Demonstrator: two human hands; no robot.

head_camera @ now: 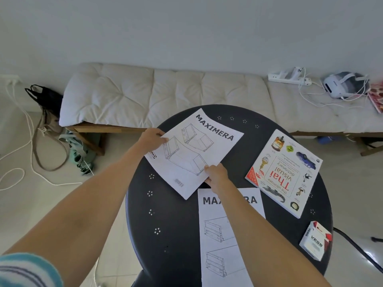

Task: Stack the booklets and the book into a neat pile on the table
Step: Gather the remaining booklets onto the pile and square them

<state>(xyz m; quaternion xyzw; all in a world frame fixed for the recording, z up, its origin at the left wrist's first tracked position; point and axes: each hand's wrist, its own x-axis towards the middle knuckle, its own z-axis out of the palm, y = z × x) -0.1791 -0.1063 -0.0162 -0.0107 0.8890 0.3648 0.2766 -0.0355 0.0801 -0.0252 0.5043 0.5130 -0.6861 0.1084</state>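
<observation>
A white MAXIMERA booklet (192, 152) is tilted over the far left part of the round black table (165, 224). My left hand (152, 138) pinches its left edge and my right hand (216, 176) grips its near right corner. A second MAXIMERA booklet (222, 245) lies flat at the table's near edge, partly hidden under my right forearm. The Thai visual dictionary book (284, 175) lies flat on the right side, apart from both booklets.
A small white and red VESS box (316, 241) stands at the table's right edge. Behind the table runs a cushioned bench (165, 94) with a power strip, cables and a headset. Bags and cords lie on the floor to the left.
</observation>
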